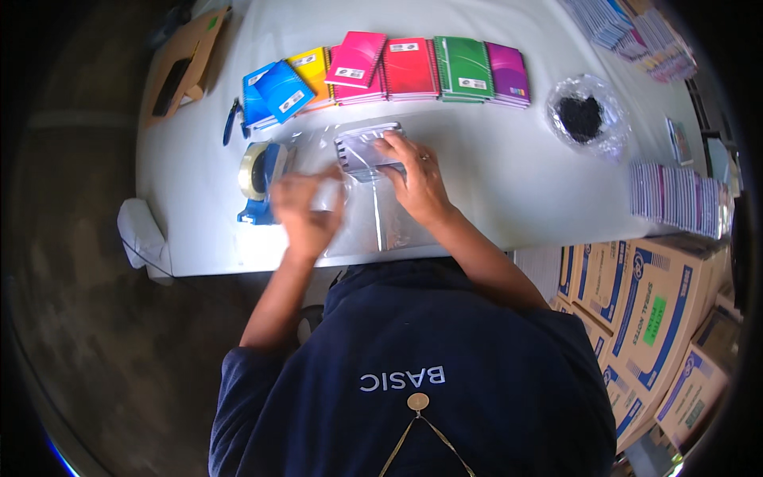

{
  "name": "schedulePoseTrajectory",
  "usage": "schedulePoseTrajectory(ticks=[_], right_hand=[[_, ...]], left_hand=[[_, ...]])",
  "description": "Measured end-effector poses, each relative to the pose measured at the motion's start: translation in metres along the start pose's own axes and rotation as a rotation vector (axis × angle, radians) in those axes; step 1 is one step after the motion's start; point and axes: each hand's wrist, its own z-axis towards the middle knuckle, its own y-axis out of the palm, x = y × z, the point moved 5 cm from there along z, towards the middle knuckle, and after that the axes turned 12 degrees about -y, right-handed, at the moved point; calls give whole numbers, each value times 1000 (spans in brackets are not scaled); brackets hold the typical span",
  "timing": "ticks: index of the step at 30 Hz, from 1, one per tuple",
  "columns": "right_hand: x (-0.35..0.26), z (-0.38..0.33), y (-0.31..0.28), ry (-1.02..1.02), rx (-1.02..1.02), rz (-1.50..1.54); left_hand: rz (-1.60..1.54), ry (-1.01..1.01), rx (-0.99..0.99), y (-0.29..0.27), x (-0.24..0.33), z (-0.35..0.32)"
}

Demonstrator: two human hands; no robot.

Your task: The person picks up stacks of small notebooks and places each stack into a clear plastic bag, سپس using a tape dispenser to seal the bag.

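Observation:
A small stack of spiral notebooks lies at the middle of the table, its coil edge toward the left. Clear plastic film spreads under and in front of it. My right hand is closed on the stack's right side, fingers over the top and thumb at the near edge. Just left of the stack, my left hand is smeared by motion; whether its fingers hold the film cannot be made out. Beside that hand stands a blue tape dispenser with a roll of clear tape.
Colourful spiral notebooks stand in a row of piles at the back. Dark-handled cutters lie left of them. Right are a plastic bag with black contents and wrapped notebook stacks. Cartons stand below the table's right edge.

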Motion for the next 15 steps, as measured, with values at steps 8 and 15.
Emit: schedulePoseTrajectory(ticks=[8,15], right_hand=[[-4,-1,0,-25,-19,-18],[-5,0,1,-97,-32,-62]], left_hand=[[-298,-1216,-566,-49,-202,-37],[-1365,-849,-676,-63,-207,-91]])
